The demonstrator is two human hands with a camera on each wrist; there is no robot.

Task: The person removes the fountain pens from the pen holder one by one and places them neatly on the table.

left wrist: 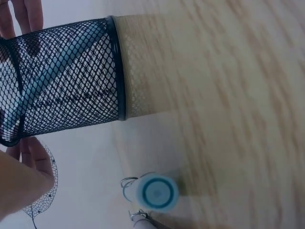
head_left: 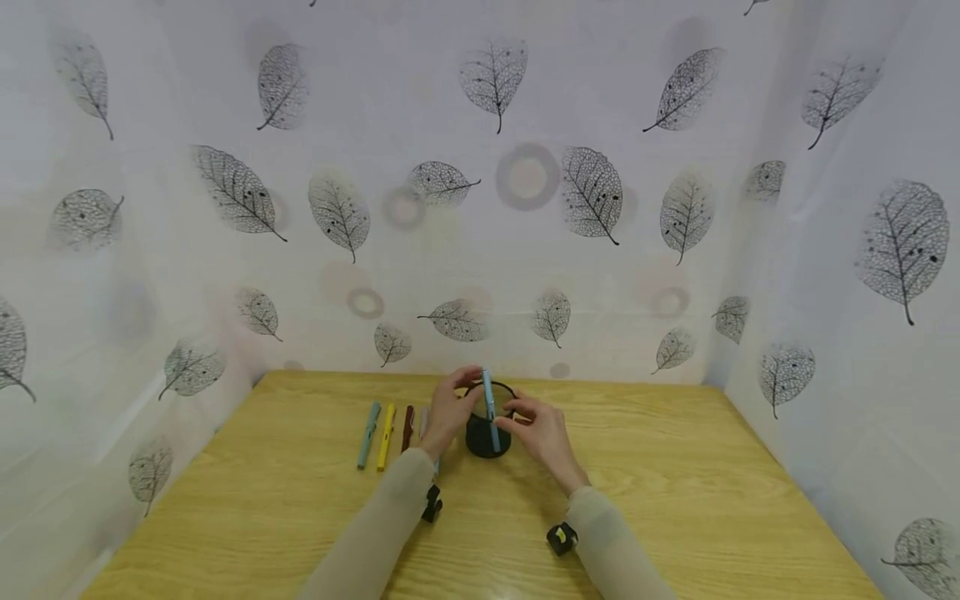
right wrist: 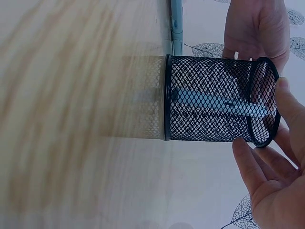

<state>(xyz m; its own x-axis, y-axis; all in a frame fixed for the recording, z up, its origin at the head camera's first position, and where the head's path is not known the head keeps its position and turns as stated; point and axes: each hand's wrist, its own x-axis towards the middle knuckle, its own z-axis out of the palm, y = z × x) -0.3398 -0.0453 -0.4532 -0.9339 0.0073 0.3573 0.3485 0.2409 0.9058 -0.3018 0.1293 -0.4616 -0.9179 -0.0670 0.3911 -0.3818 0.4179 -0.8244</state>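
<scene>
A black mesh pen holder [head_left: 487, 439] stands upright on the table between both hands. A light blue pen [head_left: 487, 392] leans inside it, its upper end above the rim in the head view; through the mesh its length shows slanted in the left wrist view. My left hand [head_left: 447, 414] holds the holder's rim from the left, some fingers hidden behind it. My right hand [head_left: 545, 433] grips the rim from the right, its thumb [right wrist: 284, 90] over the opening and a fingertip [right wrist: 239, 144] at the outer wall.
Left of the holder a teal pen [head_left: 368, 436], a yellow pen [head_left: 386, 437] and a dark red pen [head_left: 407, 427] lie side by side on the wooden table [head_left: 675, 483]. More pens are partly hidden by the left arm. A leaf-patterned curtain [head_left: 480, 250] encloses the back and sides.
</scene>
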